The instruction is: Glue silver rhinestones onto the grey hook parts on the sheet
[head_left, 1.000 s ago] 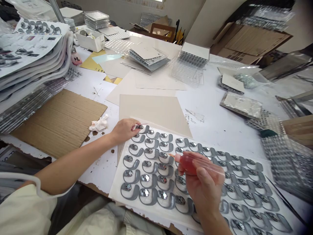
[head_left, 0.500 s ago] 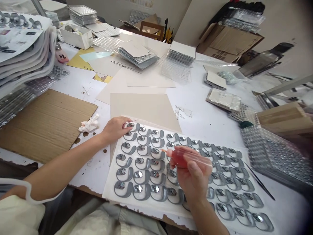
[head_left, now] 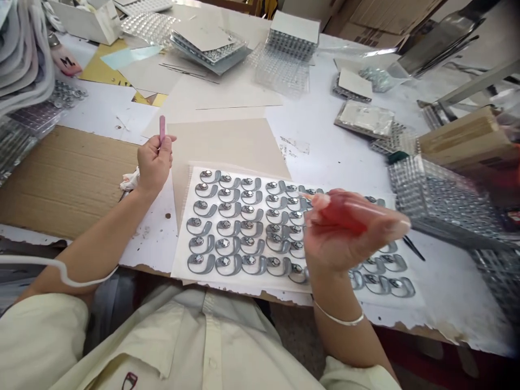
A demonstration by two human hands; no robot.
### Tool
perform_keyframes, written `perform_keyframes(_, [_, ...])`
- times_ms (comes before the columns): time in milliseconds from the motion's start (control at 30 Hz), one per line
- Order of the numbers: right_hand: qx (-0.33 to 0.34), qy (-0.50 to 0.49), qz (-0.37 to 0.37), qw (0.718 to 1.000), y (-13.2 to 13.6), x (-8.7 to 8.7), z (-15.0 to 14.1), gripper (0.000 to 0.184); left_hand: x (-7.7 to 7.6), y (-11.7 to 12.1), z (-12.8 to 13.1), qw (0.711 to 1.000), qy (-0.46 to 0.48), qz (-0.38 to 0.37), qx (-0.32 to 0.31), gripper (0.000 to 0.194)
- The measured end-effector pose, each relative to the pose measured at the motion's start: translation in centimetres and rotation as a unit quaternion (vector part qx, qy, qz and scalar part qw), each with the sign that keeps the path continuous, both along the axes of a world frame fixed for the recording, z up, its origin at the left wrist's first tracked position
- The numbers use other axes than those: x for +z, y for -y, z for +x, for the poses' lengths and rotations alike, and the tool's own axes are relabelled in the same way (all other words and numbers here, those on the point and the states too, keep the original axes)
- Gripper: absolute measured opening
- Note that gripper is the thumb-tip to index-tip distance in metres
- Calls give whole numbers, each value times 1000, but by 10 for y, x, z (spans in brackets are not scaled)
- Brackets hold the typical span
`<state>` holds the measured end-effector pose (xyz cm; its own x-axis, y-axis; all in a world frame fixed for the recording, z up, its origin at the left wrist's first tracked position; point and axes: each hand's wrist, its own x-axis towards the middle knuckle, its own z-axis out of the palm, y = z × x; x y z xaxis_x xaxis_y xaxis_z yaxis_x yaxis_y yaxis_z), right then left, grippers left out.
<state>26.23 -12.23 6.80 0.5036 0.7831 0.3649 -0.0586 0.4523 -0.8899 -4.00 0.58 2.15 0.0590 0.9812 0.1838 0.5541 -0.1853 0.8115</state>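
My right hand (head_left: 335, 238) is closed around a soft squeeze bottle (head_left: 353, 212) with red contents. Its thin nozzle points left over the upper middle of a white sheet (head_left: 182, 254). Rows of grey, curved open metal pieces (head_left: 252, 264), each bearing a round faceted stone, lie on that sheet; my right hand and the bottle hide some of them. Left of the sheet, my left hand (head_left: 154, 162) is raised in a fist around slim pink tweezers (head_left: 162, 129). Only their rounded end shows above the fingers.
Brown cardboard (head_left: 81, 184) and a crumpled tissue (head_left: 129, 180) lie at left. Beige board (head_left: 227, 143) sits behind the sheet. Dark tweezers (head_left: 414, 248) rest at right beside stacked clear trays (head_left: 439, 189). Stone packs (head_left: 292, 40) and a pink bottle marked M (head_left: 65, 57) stand farther back.
My left hand has left the sheet's upper-left corner and moved left, the pink tool now upright. My right hand has shifted the bottle right and up across the rows. The view has tilted down.
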Motion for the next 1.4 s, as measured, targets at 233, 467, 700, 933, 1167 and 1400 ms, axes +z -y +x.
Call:
perform_keyframes(233, [-29,8,0,1000,-3,7,1,45,10,12,8,1000,12,27,-1,21])
perform_keyframes(467, [10,-80,-42,996,-4,1,14,42,5,32,24,992,-80,43,-88,18])
perform_keyframes(700, [-26,-107,-98,989,-16,-3,33,40,26,12,48,983,-120,-52,-126,22])
perform_keyframes(933, [-63,-171,-181,966,-21,-2,44,42,30,-6,65,947,-229,-126,-185,26])
perform_keyframes(1167, [-35,-182,-185,965,-21,0,47,42,34,-5,62,939,-256,-164,-161,29])
perform_keyframes(1400, [-33,-125,-155,979,-22,2,37,36,22,1,82,930,-274,-123,-210,20])
